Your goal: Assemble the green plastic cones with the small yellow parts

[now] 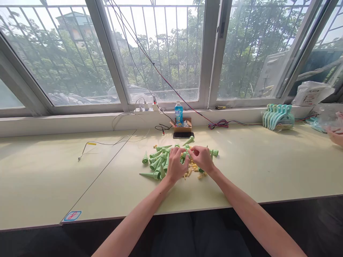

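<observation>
A heap of green cone-shaped plastic pieces (158,162) lies on the pale worktable (112,185), with small yellow pieces (192,168) beside it. My left hand (175,165) and my right hand (201,158) meet over the heap. Both have their fingers pinched together on one small green piece (184,155) held between them. Other green cones spread to the left and behind the hands.
A blue drink bottle (178,113) stands in a small cardboard box (182,127) by the window, a dark phone (183,135) in front. Cables (218,124) run along the sill. Stacked teal plastic parts (277,117) sit at right, near another person's hand (336,135).
</observation>
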A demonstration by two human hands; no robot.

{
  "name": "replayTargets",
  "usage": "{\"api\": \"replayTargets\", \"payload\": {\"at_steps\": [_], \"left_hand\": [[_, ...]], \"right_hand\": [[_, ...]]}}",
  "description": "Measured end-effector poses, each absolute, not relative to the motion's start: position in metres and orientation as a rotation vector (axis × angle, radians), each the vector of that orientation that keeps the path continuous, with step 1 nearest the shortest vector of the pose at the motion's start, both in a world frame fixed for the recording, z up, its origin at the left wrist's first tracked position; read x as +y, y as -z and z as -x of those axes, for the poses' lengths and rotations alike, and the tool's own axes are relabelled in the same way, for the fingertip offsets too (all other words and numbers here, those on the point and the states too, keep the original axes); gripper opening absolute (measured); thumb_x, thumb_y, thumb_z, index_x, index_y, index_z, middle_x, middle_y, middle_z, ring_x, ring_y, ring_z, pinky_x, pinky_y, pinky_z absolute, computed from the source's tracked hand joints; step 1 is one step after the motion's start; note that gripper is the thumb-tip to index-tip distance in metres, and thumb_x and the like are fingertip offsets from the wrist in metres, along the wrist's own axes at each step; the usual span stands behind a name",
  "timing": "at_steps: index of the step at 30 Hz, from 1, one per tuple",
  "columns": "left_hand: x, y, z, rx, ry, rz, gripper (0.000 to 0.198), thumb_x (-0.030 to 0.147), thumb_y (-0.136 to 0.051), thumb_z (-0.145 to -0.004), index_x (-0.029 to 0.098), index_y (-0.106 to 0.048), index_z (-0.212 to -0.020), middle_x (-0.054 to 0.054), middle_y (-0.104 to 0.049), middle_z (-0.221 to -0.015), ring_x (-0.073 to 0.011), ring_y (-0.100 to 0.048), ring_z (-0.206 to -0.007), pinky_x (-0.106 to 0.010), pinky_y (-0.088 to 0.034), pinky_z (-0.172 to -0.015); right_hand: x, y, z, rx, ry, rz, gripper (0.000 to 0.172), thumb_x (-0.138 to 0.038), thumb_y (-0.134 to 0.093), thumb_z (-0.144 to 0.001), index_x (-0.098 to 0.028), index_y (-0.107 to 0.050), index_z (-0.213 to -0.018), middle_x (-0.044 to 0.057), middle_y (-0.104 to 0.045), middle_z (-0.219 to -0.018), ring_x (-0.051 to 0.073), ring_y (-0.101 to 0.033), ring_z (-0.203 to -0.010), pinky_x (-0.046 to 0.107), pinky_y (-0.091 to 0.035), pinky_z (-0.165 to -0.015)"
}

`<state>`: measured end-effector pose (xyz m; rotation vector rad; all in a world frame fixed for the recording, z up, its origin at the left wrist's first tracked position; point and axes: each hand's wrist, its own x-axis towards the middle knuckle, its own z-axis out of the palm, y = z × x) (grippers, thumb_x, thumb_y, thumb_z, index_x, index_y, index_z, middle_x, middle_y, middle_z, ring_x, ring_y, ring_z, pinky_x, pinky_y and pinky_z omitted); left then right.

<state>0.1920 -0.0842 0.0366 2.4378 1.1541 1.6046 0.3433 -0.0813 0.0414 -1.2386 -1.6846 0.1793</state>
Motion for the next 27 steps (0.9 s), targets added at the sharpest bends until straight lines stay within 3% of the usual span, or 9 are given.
{"api": "replayTargets", "payload": {"at_steps": [12,27], "left_hand": [[-0.0816,-0.034,-0.1912,1.156,-1.568,-2.458,0.012,0.021,-0.064,-0.084,0.021,-0.057,-0.093,-0.005,-0.059,-0.093,-0.0225,-0.053,-0.093,-0.037,-0.048,-0.082],[-0.0821,-0.0347,-0.1922,1.152,-1.577,-2.43,0.008,0.017,-0.053,-0.09,0.021,-0.057,-0.096,-0.005,-0.059,-0.093,-0.0221,-0.054,-0.094,-0.036,-0.048,-0.082]], "right_hand": [[-0.0842,-0.0438,-0.3406,-1.614,-0.333,1.11,0.029,-0.041,-0.057,-0.087,-0.016,-0.069,-0.077,-0.001,-0.055,-0.055,0.012,-0.044,-0.051,0.024,-0.037,-0.053],[-0.0834,-0.0423,-0.3403,-1.609,-0.368,1.073,0.03,-0.043,-0.059,-0.086,-0.016,-0.064,-0.073,-0.004,-0.048,-0.054,0.01,-0.038,-0.05,0.023,-0.033,-0.05]]}}
